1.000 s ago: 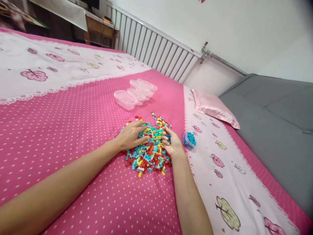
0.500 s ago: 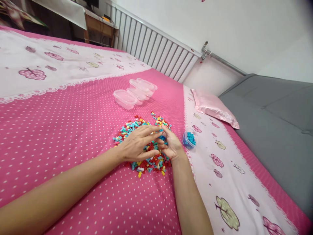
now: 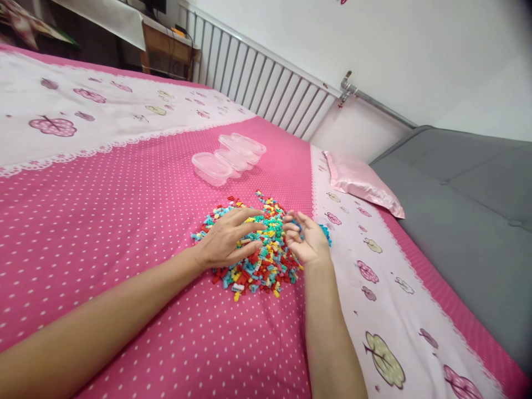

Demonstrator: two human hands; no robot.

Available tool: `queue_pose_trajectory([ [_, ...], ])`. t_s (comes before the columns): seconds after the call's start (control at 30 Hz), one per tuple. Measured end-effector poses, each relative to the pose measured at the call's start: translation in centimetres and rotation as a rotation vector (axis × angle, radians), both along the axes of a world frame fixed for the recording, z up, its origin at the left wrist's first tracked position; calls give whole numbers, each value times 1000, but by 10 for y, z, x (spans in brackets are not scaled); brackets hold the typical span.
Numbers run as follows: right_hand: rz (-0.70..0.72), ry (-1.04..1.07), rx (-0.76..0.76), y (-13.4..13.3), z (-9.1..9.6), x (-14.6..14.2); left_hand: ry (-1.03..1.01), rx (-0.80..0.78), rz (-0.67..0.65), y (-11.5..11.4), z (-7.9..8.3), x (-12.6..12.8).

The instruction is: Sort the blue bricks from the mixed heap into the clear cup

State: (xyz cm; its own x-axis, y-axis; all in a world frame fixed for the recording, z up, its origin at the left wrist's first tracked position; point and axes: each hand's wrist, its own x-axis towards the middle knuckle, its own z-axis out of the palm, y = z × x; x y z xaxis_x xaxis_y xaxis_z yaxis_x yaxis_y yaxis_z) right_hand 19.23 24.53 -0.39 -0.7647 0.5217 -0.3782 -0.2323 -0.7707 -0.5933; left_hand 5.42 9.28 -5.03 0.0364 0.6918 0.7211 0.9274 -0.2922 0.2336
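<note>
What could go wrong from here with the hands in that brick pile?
The right hand hides most of the small tub of blue pieces from view; a nudge could tip it on the soft bedspread. The left hand lies spread on the loose pile, so pieces might scatter.

Hot pink spots under a confetti of bricks.
The bedspread [image 3: 124, 221] is hot pink with white polka dots; its pale border [image 3: 374, 288] carries mauve and olive leaf prints. The brick pile [image 3: 266, 252] mixes red, yellow, teal and blue. The pillow [image 3: 361, 180] is glossy pale pink, the sofa [image 3: 465, 221] grey.
</note>
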Motion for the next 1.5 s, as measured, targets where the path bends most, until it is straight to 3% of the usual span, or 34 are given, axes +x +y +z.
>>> queue_pose_trajectory([
  [0.13,-395,-56,-75,20,9,21,-39,9,34,0,-2,-2],
  [0.3,-608,10,-105,33,19,42,-46,4,52,1,-1,-2],
  [0.37,-752,37,-77,39,18,47,-47,3,56,1,-1,-3],
  [0.47,-996,27,4,53,6,53,-54,-4,71,2,-2,-5],
  [0.53,-1106,-12,134,67,-8,56,-56,-10,77,3,-3,-6],
  [0.6,-1158,-60,312,80,-22,57,-59,-13,78,4,-4,-7],
  [0.67,-1184,-75,392,89,-34,55,-69,-15,82,5,-4,-7],
  [0.8,-1160,-177,475,97,-48,48,-93,-34,104,5,-4,-7],
  [1.0,-989,-402,794,90,-51,43,-102,-38,146,5,-4,-10],
  [1.1,-948,-418,848,84,-47,41,-139,-28,250,6,-4,-13],
  [1.3,-1036,-263,948,65,-31,28,-346,-20,529,10,-7,-26],
  [1.4,-792,-173,1061,51,-30,16,-460,-122,615,10,-9,-35],
  [1.5,-469,-240,1132,43,-44,2,-549,-309,661,11,-12,-43],
])
